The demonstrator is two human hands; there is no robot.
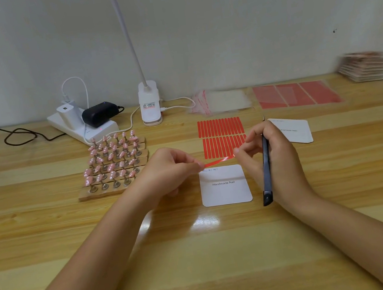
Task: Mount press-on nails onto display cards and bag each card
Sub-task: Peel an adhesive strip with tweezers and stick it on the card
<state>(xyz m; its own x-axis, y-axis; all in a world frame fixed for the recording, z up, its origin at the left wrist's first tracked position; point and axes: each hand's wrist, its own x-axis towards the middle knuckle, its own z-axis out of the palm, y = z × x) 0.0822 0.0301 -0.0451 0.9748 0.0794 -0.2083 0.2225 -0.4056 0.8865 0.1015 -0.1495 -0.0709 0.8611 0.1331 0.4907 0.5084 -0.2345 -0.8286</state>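
A: Both hands are on one red adhesive strip [218, 161], stretched just above the top edge of the white display card [225, 185] at frame centre. The left hand [172, 170] pinches one end between its fingers [197, 166]; the right hand [266, 155] pinches the other and also holds dark tweezers [266, 170] tucked against the palm.

B: What worries you?

A: The strip looks twisted in the middle. If it sags, it could stick to itself or land crooked on the card, and I'd guess peeling it off would mark the paper.

B: And the tweezers?

A: Their tip sits near the sheet of red strips [222, 137] above the card; a careless swing might snag one.

B: The nails?

A: The pink press-on nails [112, 159] stand on wooden holders [114, 188] left of centre on the counter [203, 255], apart from the hands. The left forearm lies near them; a nudge could topple some. The clear bags [221, 101] wait upper right of centre.
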